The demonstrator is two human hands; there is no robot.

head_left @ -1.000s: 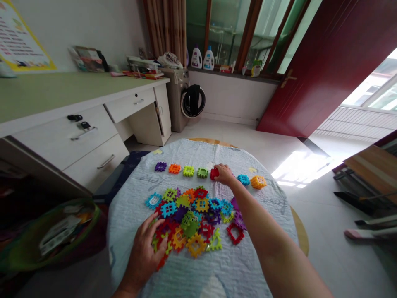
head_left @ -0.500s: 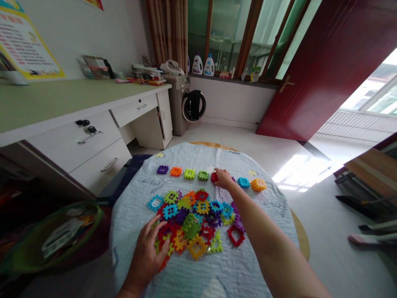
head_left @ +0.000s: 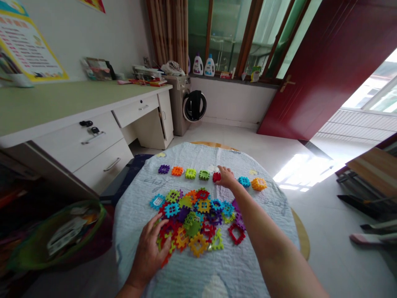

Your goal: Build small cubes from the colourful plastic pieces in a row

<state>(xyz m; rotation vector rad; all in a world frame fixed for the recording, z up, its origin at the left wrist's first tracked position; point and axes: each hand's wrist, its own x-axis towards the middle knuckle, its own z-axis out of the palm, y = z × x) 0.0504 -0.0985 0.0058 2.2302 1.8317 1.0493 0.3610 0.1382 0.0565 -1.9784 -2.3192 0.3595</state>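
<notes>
A row of small plastic interlocking blocks runs across the far part of the cloth: purple [head_left: 163,169], orange [head_left: 177,171], lime [head_left: 190,173], green [head_left: 204,175], red [head_left: 216,176], blue [head_left: 244,181] and a yellow-orange stack [head_left: 258,184]. My right hand [head_left: 226,178] is over the row at the red block's right side, fingers apart, thumb near that block; it covers what lies between red and blue. My left hand [head_left: 151,244] rests open with spread fingers at the left edge of a heap of mixed coloured window-like pieces [head_left: 192,223], touching red and lime ones.
The pale blue cloth [head_left: 248,265] covers a round table. A loose red frame piece [head_left: 236,234] lies right of the heap. At left stand a white desk [head_left: 58,111] and a green-rimmed basket [head_left: 102,215]. A washing machine [head_left: 178,105] with its door open stands behind.
My right hand has moved slightly right, showing more of the red block and covering the purple piece beside it. My left hand stays at the heap. The view has shifted slightly.
</notes>
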